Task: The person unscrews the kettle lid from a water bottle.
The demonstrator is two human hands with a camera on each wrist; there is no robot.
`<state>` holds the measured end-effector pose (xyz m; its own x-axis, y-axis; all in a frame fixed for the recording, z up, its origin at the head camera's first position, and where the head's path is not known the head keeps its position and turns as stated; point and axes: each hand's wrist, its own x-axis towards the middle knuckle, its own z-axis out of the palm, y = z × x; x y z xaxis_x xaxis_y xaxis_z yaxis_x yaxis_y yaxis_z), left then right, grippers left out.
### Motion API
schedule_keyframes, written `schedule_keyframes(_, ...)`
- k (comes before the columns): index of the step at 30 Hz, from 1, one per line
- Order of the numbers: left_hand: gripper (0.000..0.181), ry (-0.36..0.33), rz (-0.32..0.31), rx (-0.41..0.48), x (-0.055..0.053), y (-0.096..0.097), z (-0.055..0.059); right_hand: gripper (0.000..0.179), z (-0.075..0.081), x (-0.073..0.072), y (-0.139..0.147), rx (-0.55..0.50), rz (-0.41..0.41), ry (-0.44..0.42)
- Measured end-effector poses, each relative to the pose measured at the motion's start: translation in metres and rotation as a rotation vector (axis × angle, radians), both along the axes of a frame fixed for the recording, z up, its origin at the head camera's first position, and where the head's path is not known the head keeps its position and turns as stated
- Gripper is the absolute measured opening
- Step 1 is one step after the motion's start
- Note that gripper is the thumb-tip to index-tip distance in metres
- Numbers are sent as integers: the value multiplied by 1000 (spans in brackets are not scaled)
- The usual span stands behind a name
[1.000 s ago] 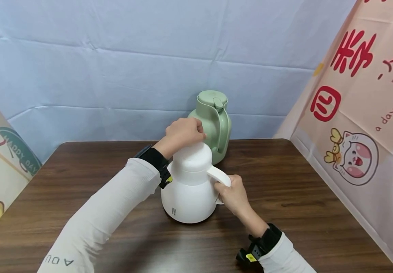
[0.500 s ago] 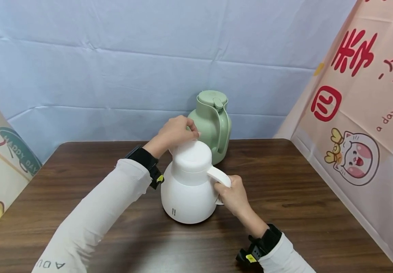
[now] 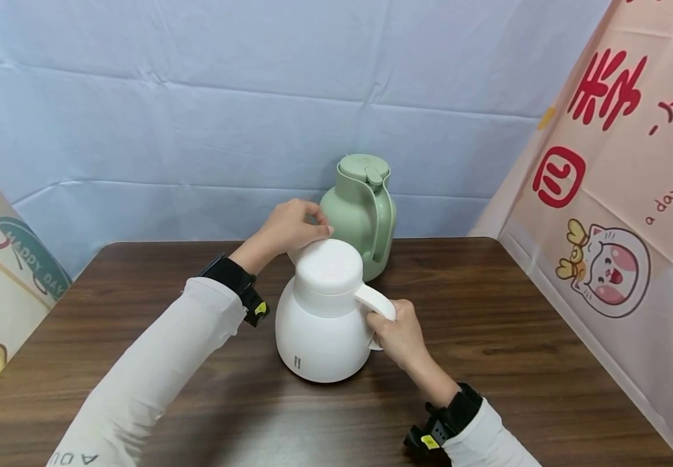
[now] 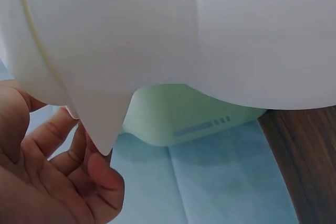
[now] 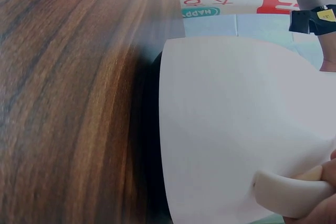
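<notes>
A white vacuum jug with a rounded lid stands upright on the table. My right hand grips its handle; in the right wrist view, the fingers curl behind the lower end of that handle. At the far left edge of the lid is my left hand, its fingers bent and their tips right at the rim. The left wrist view has those curled fingers around the pointed spout. A pale green jug stands behind the white one, partly hidden by it.
The dark wooden table ends at the back against a light blue cloth. A printed pink cloth hangs along the right side. Another printed cloth is at the left.
My left hand has moved leftward along the lid's far edge, leaving more of the lid's top in view. The right hand and the white jug have stayed in place.
</notes>
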<state>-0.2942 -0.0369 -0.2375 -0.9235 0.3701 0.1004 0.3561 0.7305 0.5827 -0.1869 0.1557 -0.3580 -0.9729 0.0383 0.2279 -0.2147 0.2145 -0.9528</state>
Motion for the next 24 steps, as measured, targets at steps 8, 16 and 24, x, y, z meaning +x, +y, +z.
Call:
schedule_keyframes(8, 19, -21, 42, 1, 6, -7, 2, 30, 1, 0, 0, -6, 3, -13)
schedule_keyframes(16, 20, -27, 41, 33, 9, -15, -1, 32, 18, 10, -5, -15, 20, -40)
schedule_keyframes(24, 19, -12, 15, 55, 15, -21, -6, 30, 33, 19, -8, 1, 16, -41)
